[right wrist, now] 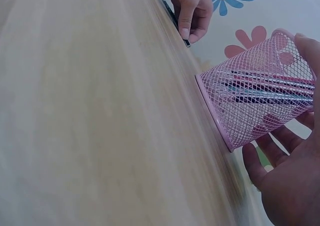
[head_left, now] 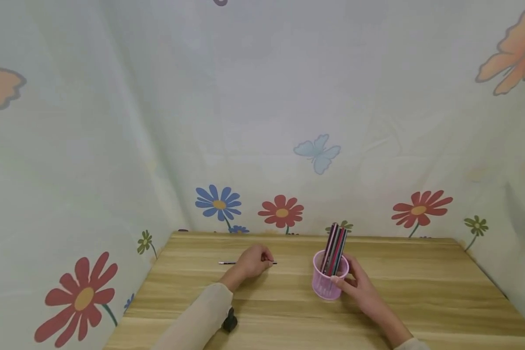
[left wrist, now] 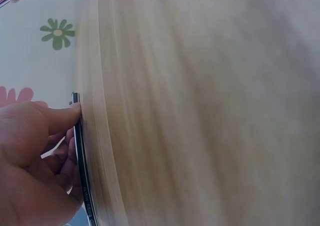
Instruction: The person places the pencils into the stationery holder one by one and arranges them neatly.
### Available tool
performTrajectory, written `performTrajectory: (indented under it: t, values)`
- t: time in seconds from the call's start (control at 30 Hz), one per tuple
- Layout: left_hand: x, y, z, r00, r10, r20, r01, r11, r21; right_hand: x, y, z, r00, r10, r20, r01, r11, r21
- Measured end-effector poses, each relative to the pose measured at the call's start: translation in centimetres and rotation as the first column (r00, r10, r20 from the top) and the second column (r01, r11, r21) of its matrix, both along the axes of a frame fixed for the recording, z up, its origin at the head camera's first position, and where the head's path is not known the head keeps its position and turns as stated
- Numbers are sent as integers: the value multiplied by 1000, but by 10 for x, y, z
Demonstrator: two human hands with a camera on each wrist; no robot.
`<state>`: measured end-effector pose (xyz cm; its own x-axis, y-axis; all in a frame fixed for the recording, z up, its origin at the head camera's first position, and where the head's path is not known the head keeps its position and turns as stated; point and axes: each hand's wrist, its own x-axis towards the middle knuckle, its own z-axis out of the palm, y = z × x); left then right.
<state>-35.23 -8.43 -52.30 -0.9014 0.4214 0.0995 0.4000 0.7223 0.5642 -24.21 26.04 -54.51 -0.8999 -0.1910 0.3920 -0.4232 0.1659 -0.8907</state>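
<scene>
A dark, slim pencil (head_left: pixel 226 263) lies along the wooden table, left of centre. My left hand (head_left: pixel 253 261) pinches it near its right end; in the left wrist view the thumb presses the pencil (left wrist: pixel 83 171) with curled fingers beside it. To the right stands a pink mesh pen cup (head_left: pixel 325 288), upright on the table. Several pencils (head_left: pixel 334 248) lean inside it, their upper ends above the rim. My right hand (head_left: pixel 362 290) grips the cup from its right side, thumb near the front rim. The right wrist view shows the cup's mesh wall (right wrist: pixel 255 80) and the fingers around it.
The wooden table (head_left: pixel 280 318) reaches back to a pale curtain (head_left: pixel 253 97) printed with flowers and butterflies, which also hangs at both sides. A small black device (head_left: pixel 230 321) sits at the left wrist by the sleeve.
</scene>
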Motion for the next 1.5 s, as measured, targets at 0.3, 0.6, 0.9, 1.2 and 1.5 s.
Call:
performTrajectory:
  t: [0.3,0.6,0.9,1.2,1.5]
  values:
    - [-3,-3,-8,1000,-25,3,25,999,20,1,2,0,1000,15,13,-15,1000,4]
    - [-2,2,13,999,-34,15,31,989,144,-2,1,0,1000,20,-4,-20,1000,12]
    - [9,25,59,986,-135,-101,155,960,233,-1,3,-1,1000,15,7,-16,1000,17]
    - [42,56,112,939,-300,-170,339,892,298,0,2,0,1000,9,21,-10,1000,14]
    - [70,78,157,890,-377,-257,449,822,351,1,3,1,999,-5,35,4,1000,13]
